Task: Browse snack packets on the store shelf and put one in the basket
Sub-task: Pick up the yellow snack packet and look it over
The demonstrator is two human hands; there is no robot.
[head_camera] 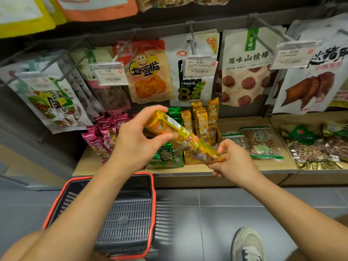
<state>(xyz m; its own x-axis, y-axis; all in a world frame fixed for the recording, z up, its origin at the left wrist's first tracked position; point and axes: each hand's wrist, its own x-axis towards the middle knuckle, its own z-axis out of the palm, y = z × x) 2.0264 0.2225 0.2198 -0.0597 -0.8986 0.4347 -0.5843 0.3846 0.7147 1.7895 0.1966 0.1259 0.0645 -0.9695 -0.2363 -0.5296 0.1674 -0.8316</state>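
Observation:
A long golden-yellow snack packet [185, 139] is held slanted in front of the low shelf [188, 169]. My left hand [138, 137] grips its upper end and my right hand [234, 160] pinches its lower end. Below, on the grey tile floor, stands a grey basket [130, 213] with an orange rim, partly hidden by my left forearm. It looks empty where I can see inside. Behind the held packet, more yellow packets [204, 121], green packets [166, 157] and pink packets [102, 136] stand in rows on the shelf.
Bagged nuts [261, 142] and peanut bags [312, 147] lie on the shelf to the right. Above, snack pouches hang on metal hooks with price tags [199, 66]. My shoe [247, 243] rests on the floor at the lower right.

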